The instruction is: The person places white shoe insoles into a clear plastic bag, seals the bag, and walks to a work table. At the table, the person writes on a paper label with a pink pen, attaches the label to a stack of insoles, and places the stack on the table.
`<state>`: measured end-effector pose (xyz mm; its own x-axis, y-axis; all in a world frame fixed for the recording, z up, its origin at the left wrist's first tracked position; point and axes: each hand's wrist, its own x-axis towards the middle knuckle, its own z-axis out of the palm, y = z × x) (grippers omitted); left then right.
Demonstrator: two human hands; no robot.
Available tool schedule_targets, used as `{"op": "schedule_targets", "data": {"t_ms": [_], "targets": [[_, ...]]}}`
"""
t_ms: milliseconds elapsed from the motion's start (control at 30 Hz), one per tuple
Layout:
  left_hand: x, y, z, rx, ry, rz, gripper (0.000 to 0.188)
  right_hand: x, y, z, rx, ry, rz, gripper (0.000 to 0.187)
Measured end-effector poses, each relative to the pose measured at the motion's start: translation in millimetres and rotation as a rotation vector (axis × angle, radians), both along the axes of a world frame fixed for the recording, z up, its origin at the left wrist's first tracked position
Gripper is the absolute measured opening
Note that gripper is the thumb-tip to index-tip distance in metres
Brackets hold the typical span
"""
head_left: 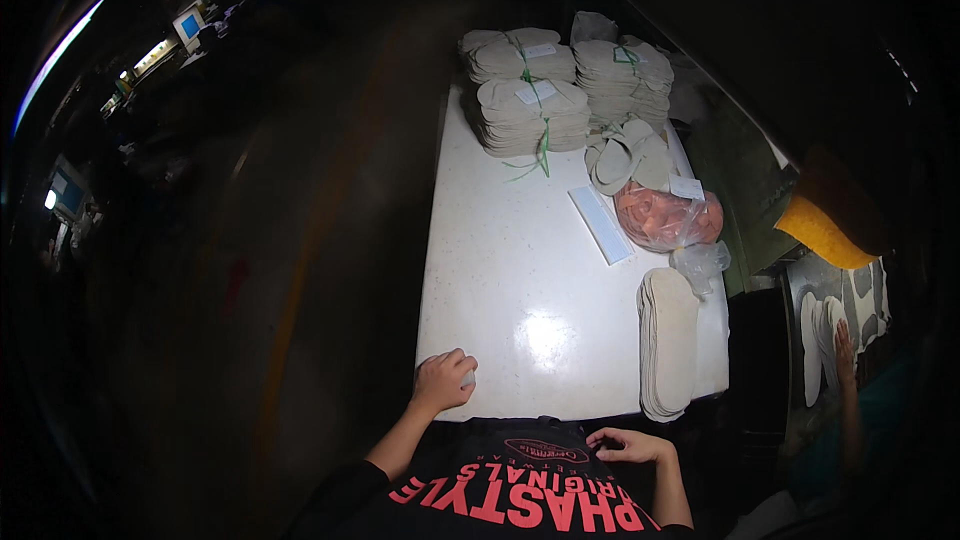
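My left hand point(444, 381) rests at the near left corner of the white table point(490, 310). Its fingers are curled, and a small pale thing shows at their edge, too little of it to name. In front of my dark shirt, just off the table's near edge, is my right hand point(632, 447). Its fingers are loosely bent and apart, with nothing seen in them. A stack of beige insole-shaped pieces point(668, 340) lies at the table's right edge, nearest to my right hand but apart from it.
Bundles of similar pieces point(535, 120), tied with green string, stand at the table's far end. Nearer lie loose cut-outs point(630, 155), a clear bag of orange-pink pieces point(665, 215) and a pale blue-white strip point(601, 225). At right, a co-worker's hand point(845, 352) touches pale pieces.
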<state>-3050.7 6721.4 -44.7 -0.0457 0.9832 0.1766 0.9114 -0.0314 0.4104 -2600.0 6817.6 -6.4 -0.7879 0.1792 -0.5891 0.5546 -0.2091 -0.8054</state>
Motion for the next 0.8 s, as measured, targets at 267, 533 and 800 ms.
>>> {"op": "schedule_targets", "data": {"t_ms": [267,533,800], "targets": [[5.4,4.8,0.4,-0.024,0.014,0.018,0.025,-23.8,-44.6,-51.1,0.171,-0.298,-0.422,0.019],[7.5,6.3,-0.4,-0.008,0.022,0.009,0.024,-16.7,-70.4,-86.7,0.209,-0.485,-0.600,0.016],[6.9,5.8,-2.1,0.003,0.024,0.002,0.023,3.2,-83.9,-117.1,0.409,-0.634,-0.719,0.023]]}}
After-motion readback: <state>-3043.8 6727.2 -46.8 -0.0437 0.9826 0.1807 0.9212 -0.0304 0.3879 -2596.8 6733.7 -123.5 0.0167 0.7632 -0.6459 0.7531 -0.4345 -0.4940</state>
